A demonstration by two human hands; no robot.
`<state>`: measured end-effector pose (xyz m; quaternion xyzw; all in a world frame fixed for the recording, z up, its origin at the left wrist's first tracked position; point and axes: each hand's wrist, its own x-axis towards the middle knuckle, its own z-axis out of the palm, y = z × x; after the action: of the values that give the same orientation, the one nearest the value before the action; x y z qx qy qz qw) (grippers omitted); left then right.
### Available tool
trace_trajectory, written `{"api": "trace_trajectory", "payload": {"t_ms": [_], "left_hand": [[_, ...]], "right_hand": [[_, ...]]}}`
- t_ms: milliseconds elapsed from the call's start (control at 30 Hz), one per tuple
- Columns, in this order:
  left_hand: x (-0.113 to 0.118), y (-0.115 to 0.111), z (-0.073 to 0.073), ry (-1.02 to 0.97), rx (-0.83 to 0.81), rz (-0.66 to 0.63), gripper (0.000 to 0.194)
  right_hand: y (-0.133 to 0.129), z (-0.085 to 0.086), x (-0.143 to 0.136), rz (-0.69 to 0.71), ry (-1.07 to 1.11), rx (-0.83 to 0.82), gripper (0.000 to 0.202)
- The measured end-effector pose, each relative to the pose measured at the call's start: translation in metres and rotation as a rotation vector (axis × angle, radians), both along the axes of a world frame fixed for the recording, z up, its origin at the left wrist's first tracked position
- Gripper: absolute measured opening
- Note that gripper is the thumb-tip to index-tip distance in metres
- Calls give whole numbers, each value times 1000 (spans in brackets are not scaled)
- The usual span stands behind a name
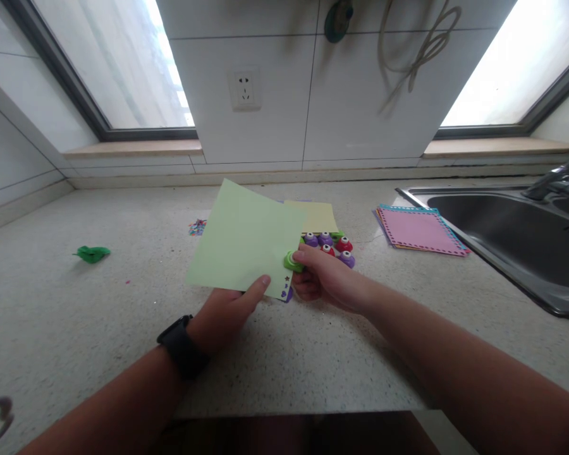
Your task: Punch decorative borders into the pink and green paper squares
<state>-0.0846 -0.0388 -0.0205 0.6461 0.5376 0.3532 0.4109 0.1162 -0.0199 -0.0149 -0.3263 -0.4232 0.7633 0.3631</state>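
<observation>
My left hand (232, 313) grips the lower edge of a light green sheet (246, 243), thumb on top and fingers beneath. In my right hand (327, 278) is a green craft punch (293, 261), placed at the sheet's right edge with my thumb on its top. Several small cut-out shapes (286, 286) run along that edge near the lower right corner. Just beyond my right hand stand several purple and red punches (326, 239), partly hidden by it. A pale yellow sheet (315, 217) lies behind them, partly covered by the green sheet.
Pink and blue sheets with punched borders (420, 229) are stacked at the right, beside a metal sink (502, 234). A green crumpled object (92, 254) lies at the left on the speckled counter (137, 316). Colourful paper bits (198, 227) show behind the green sheet.
</observation>
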Motion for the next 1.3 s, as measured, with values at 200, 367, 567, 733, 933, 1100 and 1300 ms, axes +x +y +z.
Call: {"api": "trace_trajectory", "payload": {"t_ms": [200, 367, 567, 733, 933, 1100, 1300], "left_hand": [[0, 0, -1, 23, -47, 4, 40], [0, 0, 0, 21, -31, 28, 42], [0, 1, -1, -7, -34, 15, 38], [0, 1, -2, 19, -42, 25, 37], [0, 2, -2, -4, -13, 9, 42], [0, 2, 1, -8, -1, -6, 41], [0, 2, 0, -7, -13, 0, 41]], "right_hand": [[-3, 2, -3, 3, -5, -17, 28], [-4, 2, -5, 12, -3, -50, 33], [-5, 2, -7, -1, 3, -70, 35], [-5, 1, -6, 14, -7, -51, 31], [-6, 1, -7, 22, -22, -23, 27], [-5, -1, -7, 31, -20, 3, 27], [-5, -2, -8, 30, -29, 10, 25]]}}
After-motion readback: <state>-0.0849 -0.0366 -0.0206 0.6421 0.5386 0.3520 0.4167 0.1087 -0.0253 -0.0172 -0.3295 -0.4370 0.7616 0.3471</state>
